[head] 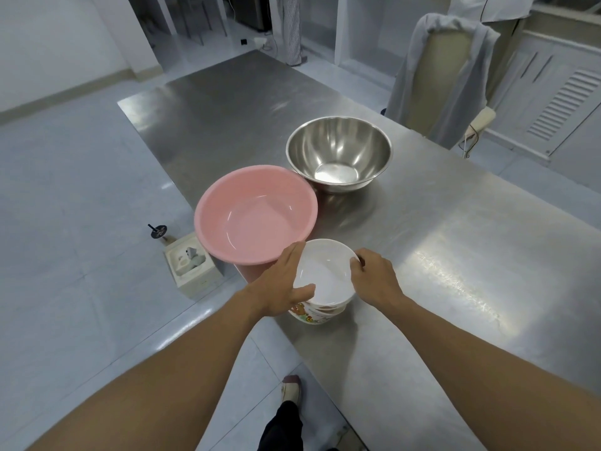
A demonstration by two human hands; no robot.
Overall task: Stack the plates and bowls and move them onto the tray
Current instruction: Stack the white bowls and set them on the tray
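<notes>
Both hands steady a white plate (325,271) atop a stack (317,312) of bowls at the bench (455,239) edge: left hand (283,284) and right hand (374,275) each in a grip clamped on the rim. No tray visible. Best practice: centre the plate, then lift the stack from below, level.

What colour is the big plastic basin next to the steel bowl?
Pink, seen in the head view: the plastic basin.

head view | looks forward and down | close over steel table (422,255)
</notes>
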